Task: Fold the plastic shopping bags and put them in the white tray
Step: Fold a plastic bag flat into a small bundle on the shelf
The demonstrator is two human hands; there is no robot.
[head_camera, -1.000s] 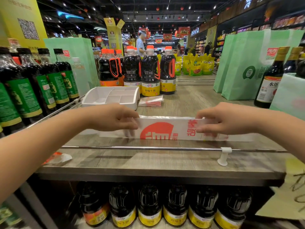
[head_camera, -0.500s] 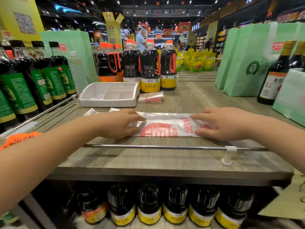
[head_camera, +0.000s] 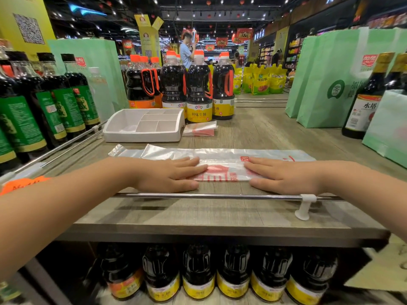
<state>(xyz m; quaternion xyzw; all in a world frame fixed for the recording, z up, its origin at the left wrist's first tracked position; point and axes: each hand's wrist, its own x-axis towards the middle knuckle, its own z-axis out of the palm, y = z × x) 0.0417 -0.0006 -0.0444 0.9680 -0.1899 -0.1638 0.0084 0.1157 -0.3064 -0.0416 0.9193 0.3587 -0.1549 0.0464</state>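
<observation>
Left hand (head_camera: 169, 175) and right hand (head_camera: 284, 176) press flat, fingers straight, on a plastic bag (head_camera: 222, 160) on a wooden shelf (head_camera: 220, 212); white tray (head_camera: 143, 135) at eleven o'clock, in a supermarket aisle.

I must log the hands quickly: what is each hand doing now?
Left hand: open, pressing flat on the long clear plastic shopping bag with red print.
Right hand: open, flat on the same bag.

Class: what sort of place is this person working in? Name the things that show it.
Most likely a supermarket: rows of labelled sauce bottles on the wooden display shelf, yellow food packets stacked in the aisle beyond, and red promotional signs hanging overhead.
</observation>
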